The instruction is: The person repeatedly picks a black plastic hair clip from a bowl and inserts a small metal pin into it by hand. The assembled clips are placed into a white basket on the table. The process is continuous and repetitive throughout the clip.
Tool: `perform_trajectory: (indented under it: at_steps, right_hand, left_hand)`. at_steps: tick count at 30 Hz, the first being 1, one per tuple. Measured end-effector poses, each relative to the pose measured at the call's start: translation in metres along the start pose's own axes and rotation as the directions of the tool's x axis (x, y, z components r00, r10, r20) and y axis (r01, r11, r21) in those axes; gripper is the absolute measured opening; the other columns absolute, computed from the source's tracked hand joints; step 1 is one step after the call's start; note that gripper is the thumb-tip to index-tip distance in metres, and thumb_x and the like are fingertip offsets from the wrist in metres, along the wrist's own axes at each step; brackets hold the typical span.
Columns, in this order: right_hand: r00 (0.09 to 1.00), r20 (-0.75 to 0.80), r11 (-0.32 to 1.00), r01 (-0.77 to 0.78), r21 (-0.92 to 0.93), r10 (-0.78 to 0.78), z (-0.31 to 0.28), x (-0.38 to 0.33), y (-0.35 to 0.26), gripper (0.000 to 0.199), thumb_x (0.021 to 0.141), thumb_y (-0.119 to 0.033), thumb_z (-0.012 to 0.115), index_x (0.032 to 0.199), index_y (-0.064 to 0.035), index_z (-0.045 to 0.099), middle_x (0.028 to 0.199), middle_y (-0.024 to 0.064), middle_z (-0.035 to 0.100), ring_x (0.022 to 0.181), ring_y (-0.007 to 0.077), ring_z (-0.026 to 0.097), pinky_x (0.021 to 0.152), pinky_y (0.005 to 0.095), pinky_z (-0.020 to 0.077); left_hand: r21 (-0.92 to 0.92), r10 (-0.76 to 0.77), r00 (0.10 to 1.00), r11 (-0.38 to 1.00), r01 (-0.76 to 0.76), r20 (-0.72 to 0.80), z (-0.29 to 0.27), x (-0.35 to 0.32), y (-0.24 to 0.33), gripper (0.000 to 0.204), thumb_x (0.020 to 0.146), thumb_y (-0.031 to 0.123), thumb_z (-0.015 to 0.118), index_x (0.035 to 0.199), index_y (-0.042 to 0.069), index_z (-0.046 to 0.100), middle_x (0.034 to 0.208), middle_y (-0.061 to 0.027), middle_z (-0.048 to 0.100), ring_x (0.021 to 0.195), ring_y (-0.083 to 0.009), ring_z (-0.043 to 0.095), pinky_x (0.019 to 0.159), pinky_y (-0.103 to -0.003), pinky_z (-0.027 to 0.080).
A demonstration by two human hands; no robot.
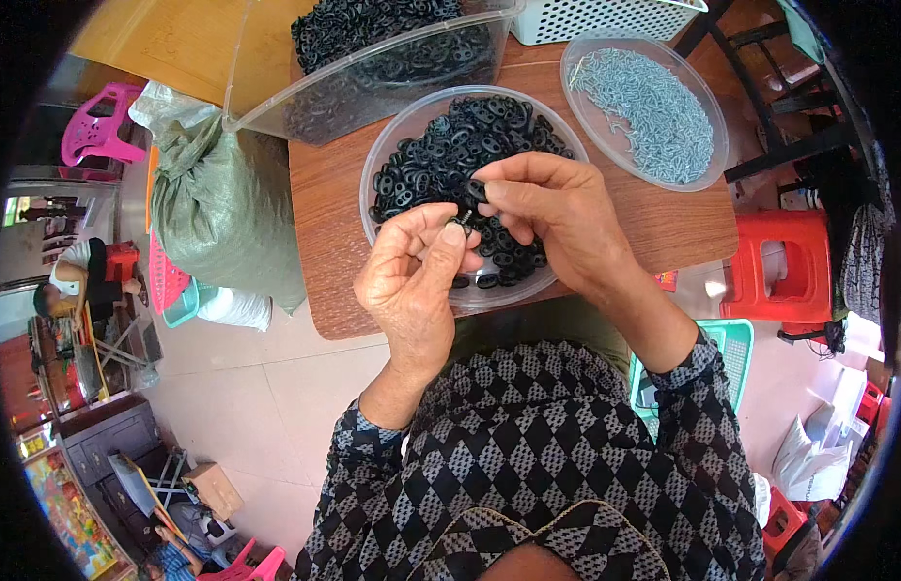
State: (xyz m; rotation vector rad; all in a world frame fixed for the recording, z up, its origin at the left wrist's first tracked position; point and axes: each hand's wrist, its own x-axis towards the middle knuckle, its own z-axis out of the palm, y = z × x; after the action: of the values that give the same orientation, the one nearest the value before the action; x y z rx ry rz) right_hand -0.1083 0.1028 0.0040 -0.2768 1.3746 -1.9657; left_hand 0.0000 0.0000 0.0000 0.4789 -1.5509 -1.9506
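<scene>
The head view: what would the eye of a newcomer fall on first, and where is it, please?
Probably the two hands at the centre: the left hand pinches a small screw, the right hand a black part, over a round clear bowl heaped with similar parts. Next, perhaps, the silvery screws at upper right and the pink chair at upper left.
</scene>
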Motion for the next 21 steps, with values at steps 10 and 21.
perform_trajectory:
  at_steps: [10, 21]
  right_hand:
    - [0.996, -0.002, 0.994, -0.085, 0.070, 0.085, 0.0009, -0.0030, 0.0058, 0.015, 0.077, -0.008, 0.066, 0.088, 0.0021, 0.065, 0.072, 0.0048, 0.062, 0.059, 0.0071, 0.052, 0.049, 0.0187, 0.0381]
    - [1.000, 0.003, 0.998, 0.030, -0.056, -0.029, 0.0027, 0.0001, 0.0079, 0.014, 0.077, -0.008, 0.065, 0.088, 0.0016, 0.065, 0.075, 0.0041, 0.063, 0.063, 0.0057, 0.053, 0.051, 0.0180, 0.0394]
  left_hand:
    - [0.014, -0.038, 0.999, 0.999, 0.038, -0.028, 0.0024, -0.0018, 0.0010, 0.014, 0.083, -0.003, 0.057, 0.096, -0.008, 0.056, 0.084, -0.0127, 0.062, 0.066, -0.0146, 0.061, 0.055, -0.022, 0.051]
    - [0.054, -0.019, 0.999, 0.998, 0.021, -0.047, -0.0009, 0.0007, -0.0037, 0.012, 0.083, -0.004, 0.057, 0.094, -0.008, 0.057, 0.082, -0.0121, 0.063, 0.066, -0.0146, 0.062, 0.055, -0.022, 0.052]
